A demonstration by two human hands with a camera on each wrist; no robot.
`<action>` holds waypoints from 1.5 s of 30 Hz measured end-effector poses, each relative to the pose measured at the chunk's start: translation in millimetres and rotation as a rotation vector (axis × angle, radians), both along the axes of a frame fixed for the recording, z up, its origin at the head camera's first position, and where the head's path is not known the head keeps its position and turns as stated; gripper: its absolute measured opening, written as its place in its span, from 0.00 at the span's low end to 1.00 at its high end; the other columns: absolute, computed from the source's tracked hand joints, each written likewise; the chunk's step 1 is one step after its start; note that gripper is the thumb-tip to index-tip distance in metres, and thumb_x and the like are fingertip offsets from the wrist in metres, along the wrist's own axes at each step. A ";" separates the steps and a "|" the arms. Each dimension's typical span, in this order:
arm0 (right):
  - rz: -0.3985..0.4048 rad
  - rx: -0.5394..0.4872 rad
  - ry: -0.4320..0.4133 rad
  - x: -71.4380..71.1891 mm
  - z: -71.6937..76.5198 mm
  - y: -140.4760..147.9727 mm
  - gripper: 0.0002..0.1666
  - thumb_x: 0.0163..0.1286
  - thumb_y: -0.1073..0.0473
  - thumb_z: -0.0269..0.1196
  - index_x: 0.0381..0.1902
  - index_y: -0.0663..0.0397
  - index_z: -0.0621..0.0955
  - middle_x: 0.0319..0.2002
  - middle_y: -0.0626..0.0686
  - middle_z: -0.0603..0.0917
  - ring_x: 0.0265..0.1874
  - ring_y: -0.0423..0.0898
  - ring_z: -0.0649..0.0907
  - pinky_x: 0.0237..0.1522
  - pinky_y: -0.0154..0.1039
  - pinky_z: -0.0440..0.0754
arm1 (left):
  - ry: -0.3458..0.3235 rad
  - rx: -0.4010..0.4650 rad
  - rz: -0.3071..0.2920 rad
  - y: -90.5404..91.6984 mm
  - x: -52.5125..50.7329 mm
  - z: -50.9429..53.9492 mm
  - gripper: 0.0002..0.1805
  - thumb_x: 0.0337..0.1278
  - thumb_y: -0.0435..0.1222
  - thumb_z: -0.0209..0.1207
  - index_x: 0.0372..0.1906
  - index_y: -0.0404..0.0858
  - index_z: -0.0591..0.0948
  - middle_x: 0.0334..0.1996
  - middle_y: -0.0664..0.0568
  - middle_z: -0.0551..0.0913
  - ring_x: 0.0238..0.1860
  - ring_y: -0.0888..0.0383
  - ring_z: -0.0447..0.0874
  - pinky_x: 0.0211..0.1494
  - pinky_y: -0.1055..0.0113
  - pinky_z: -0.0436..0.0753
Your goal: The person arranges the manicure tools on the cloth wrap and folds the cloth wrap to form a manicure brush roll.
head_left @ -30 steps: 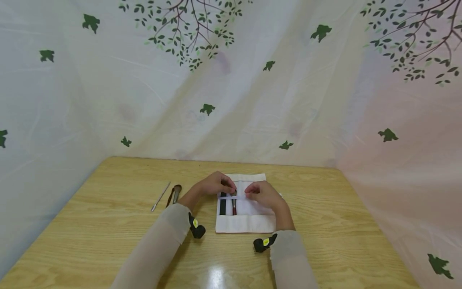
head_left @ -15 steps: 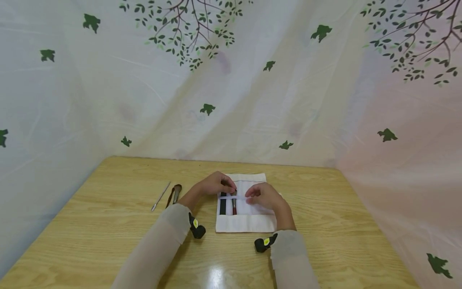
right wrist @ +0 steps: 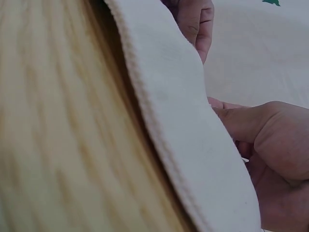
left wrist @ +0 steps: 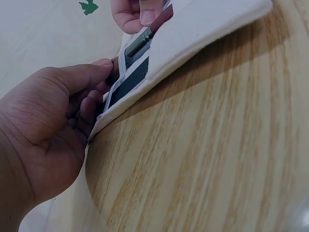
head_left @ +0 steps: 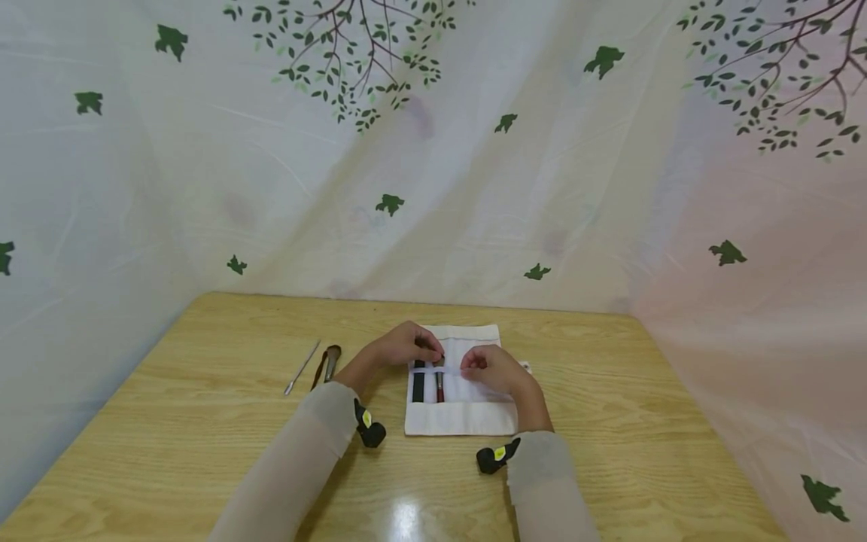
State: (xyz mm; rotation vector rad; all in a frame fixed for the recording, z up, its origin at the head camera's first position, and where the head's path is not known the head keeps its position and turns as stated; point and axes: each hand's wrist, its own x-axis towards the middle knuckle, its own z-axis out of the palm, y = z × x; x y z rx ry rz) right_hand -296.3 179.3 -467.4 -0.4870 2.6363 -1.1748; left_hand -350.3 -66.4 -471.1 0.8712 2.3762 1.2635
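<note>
A white cloth brush roll lies unrolled on the table, an elastic band running across it. Under the band are a flat black strip at the left and a brush with a dark red handle end, tucked into the lower pocket. My left hand pinches the brush near its upper end; its fingers cover that part. To the right, my right hand has thumb and fingers curled together at the elastic band, pinching it. In the right wrist view the roll's flap hides the right fingertips.
Left of the roll, a thick brush and a thin silvery stick lie on the wooden table. A dark brown strip lies beside that brush. A patterned cloth curtain stands behind.
My right fingers have lowered slightly and drawn closer together at the elastic band. The left hand and the brush stay nearly still.
</note>
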 end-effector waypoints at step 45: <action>0.048 -0.094 -0.038 -2.8 -8.5 4.8 0.06 0.78 0.65 0.59 0.36 0.55 0.80 0.32 0.48 0.77 0.35 0.44 0.74 0.43 0.41 0.72 | 0.207 -0.088 0.262 -76.0 5.8 40.4 0.12 0.72 0.35 0.61 0.52 0.32 0.86 0.44 0.48 0.87 0.46 0.52 0.83 0.51 0.56 0.81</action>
